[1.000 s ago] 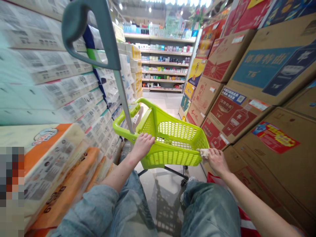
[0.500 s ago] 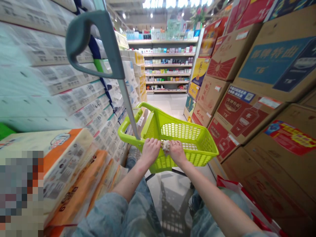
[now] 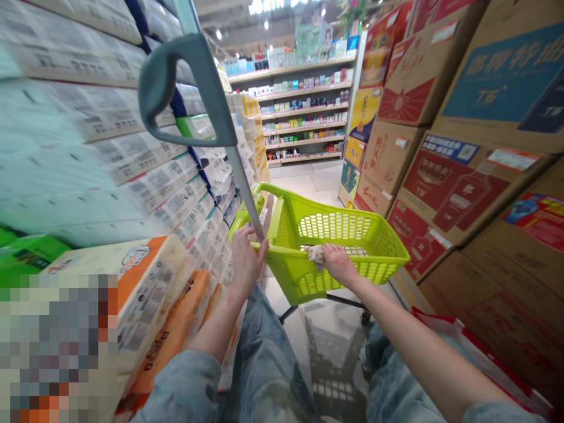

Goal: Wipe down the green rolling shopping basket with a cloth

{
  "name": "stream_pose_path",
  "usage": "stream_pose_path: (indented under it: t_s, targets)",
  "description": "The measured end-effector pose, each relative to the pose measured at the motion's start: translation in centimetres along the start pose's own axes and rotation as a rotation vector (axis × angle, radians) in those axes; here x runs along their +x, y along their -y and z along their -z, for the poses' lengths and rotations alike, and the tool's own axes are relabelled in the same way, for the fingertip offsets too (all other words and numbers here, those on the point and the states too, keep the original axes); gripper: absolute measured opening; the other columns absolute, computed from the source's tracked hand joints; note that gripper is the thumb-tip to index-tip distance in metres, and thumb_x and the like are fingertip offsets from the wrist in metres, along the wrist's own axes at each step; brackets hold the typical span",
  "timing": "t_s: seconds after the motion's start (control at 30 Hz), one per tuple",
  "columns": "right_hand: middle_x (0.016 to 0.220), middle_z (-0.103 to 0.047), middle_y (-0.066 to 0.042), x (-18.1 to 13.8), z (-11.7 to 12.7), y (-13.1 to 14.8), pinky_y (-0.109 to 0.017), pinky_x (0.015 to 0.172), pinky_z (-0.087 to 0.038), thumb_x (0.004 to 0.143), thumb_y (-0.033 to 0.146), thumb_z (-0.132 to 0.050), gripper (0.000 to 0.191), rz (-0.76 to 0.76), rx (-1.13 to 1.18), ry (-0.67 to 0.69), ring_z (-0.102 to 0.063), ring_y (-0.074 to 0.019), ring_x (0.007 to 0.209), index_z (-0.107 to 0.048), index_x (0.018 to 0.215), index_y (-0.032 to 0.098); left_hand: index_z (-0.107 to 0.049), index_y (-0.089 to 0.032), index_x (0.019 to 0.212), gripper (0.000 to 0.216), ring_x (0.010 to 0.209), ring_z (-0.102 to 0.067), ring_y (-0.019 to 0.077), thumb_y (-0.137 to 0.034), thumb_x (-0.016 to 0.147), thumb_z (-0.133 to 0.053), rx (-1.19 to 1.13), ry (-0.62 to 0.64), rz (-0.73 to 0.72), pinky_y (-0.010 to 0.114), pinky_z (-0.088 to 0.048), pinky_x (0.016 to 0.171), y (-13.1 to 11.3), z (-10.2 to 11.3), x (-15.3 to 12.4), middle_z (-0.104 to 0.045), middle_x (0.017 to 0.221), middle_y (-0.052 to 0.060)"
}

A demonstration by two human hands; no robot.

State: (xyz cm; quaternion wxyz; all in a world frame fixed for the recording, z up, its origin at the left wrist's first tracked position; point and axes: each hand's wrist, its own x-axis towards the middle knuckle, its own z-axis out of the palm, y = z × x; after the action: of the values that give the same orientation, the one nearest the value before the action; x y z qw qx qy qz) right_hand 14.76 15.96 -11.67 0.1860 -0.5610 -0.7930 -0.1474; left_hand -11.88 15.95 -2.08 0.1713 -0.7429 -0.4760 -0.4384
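A lime-green shopping cart (image 3: 304, 285) with a mesh-sided basket stands before my knees. From its near left corner rises a grey pole (image 3: 242, 182), topped by a grey loop handle (image 3: 202, 88). My left hand (image 3: 247, 258) is closed at that corner, fingers curled over the green frame beside the pole's foot. A crumpled white cloth (image 3: 315, 255) with brownish spots lies over the basket's near rim. My right hand (image 3: 339, 263) is closed on the cloth and presses it against the rim. Some mesh and floor show through the basket.
Stacked white paper packs (image 3: 145, 158) wall the left side, with orange-and-cream packs (image 3: 154, 294) closer in. Cardboard cartons (image 3: 480, 188) are piled high on the right. Shelves of small goods (image 3: 304, 106) stand at the far end. A red-and-white bag (image 3: 476, 346) lies by my right leg.
My left hand has moved left along the rim to the pole's foot. The right hand and cloth stay on the near rim. The view has shifted and tilted slightly.
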Motion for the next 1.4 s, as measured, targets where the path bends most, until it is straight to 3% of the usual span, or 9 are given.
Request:
stream_pose_path:
  t_s: [0.1, 0.2, 0.43, 0.63, 0.8, 0.97, 1.07, 1.23, 1.4]
  targets:
    - [0.097, -0.060, -0.011, -0.5, 0.0, -1.1, -0.032, 0.080, -0.037, 0.086, 0.016, -0.042, 0.025, 0.006, 0.049, -0.007, -0.051, -0.0216, 0.089, -0.057, 0.106, 0.010, -0.048, -0.014, 0.102, 0.029, 0.083, -0.058, 0.0222, -0.039, 0.090, -0.043, 0.095, 0.150, -0.027, 0.037, -0.041, 0.081, -0.2, -0.8, 0.7, -0.061, 0.085, 0.008]
    - [0.107, -0.058, -0.013, -1.2, 0.2, -1.5, -0.035, 0.086, -0.038, 0.086, 0.016, -0.043, 0.031, -0.058, 0.097, -0.118, -0.049, -0.0228, 0.099, -0.057, 0.113, 0.012, -0.050, -0.015, 0.085, 0.027, 0.070, -0.058, 0.0214, -0.038, 0.092, -0.037, 0.216, 0.264, -0.098, 0.036, -0.039, 0.076, -1.1, -1.6, 1.0, -0.060, 0.067, 0.006]
    - [0.101, -0.055, -0.012, -0.9, -0.1, 2.8, -0.038, 0.086, -0.043, 0.087, 0.017, -0.041, 0.024, -0.250, 0.253, -0.477, -0.048, -0.0226, 0.098, -0.062, 0.098, 0.017, -0.049, -0.016, 0.082, 0.025, 0.065, -0.057, 0.0202, -0.037, 0.092, -0.039, 0.268, 0.210, -0.139, 0.035, -0.035, 0.071, -4.0, -2.5, 0.9, -0.058, 0.062, 0.005]
    - [0.103, -0.053, -0.015, -0.1, -0.9, 7.2, -0.043, 0.089, -0.044, 0.082, 0.013, -0.039, 0.022, -0.306, 0.272, -0.468, -0.050, -0.0254, 0.103, -0.055, 0.096, 0.015, -0.050, -0.015, 0.082, 0.027, 0.067, -0.057, 0.0209, -0.037, 0.092, -0.036, 0.268, 0.243, -0.180, 0.034, -0.033, 0.068, -5.4, -2.7, 1.3, -0.058, 0.065, 0.006]
    - [0.110, -0.054, -0.016, -1.5, -2.5, 3.7, -0.041, 0.091, -0.044, 0.077, 0.009, -0.038, 0.034, -0.289, 0.214, -0.467, -0.050, -0.0254, 0.109, -0.056, 0.106, 0.014, -0.050, -0.015, 0.082, 0.032, 0.065, -0.057, 0.0212, -0.040, 0.092, -0.035, 0.269, 0.320, -0.183, 0.034, -0.032, 0.065, -5.2, -2.5, 1.6, -0.058, 0.065, 0.007]
    - [0.112, -0.054, -0.023, -4.0, -3.5, -2.1, -0.040, 0.089, -0.044, 0.078, 0.013, -0.037, 0.032, -0.738, 0.238, -0.388, -0.052, -0.0275, 0.109, -0.059, 0.100, 0.007, -0.051, -0.014, 0.083, 0.033, 0.066, -0.057, 0.0216, -0.042, 0.092, -0.035, 0.262, 0.357, -0.170, 0.034, -0.031, 0.065, -5.0, -2.2, 1.6, -0.058, 0.066, 0.008]
    - [0.107, -0.059, -0.023, -4.5, -3.6, -2.7, -0.040, 0.088, -0.043, 0.085, 0.025, -0.036, 0.034, -0.810, 0.315, -0.396, -0.054, -0.0272, 0.103, -0.060, 0.102, 0.007, -0.051, -0.014, 0.083, 0.032, 0.068, -0.057, 0.0225, -0.040, 0.092, -0.035, 0.259, 0.359, -0.165, 0.034, -0.032, 0.066, -5.1, -2.1, 1.5, -0.058, 0.067, 0.008]
    - [0.091, -0.066, -0.014, -2.3, -3.7, 2.7, -0.034, 0.083, -0.044, 0.084, 0.035, -0.042, 0.032, -0.740, 0.592, -0.407, -0.059, -0.0235, 0.091, -0.063, 0.094, 0.013, -0.051, -0.014, 0.083, 0.030, 0.070, -0.058, 0.0230, -0.038, 0.092, -0.036, 0.262, 0.350, -0.161, 0.035, -0.033, 0.067, -5.5, -2.1, 1.4, -0.058, 0.068, 0.008]
    - [0.103, -0.063, -0.014, -0.4, -3.2, 8.4, -0.036, 0.088, -0.043, 0.083, 0.034, -0.047, 0.030, -0.638, 0.826, -0.475, -0.058, -0.0231, 0.095, -0.061, 0.101, 0.014, -0.052, -0.014, 0.084, 0.030, 0.070, -0.058, 0.0226, -0.040, 0.091, -0.038, 0.244, 0.342, -0.149, 0.034, -0.032, 0.068, -5.3, -2.2, 1.4, -0.059, 0.069, 0.008]
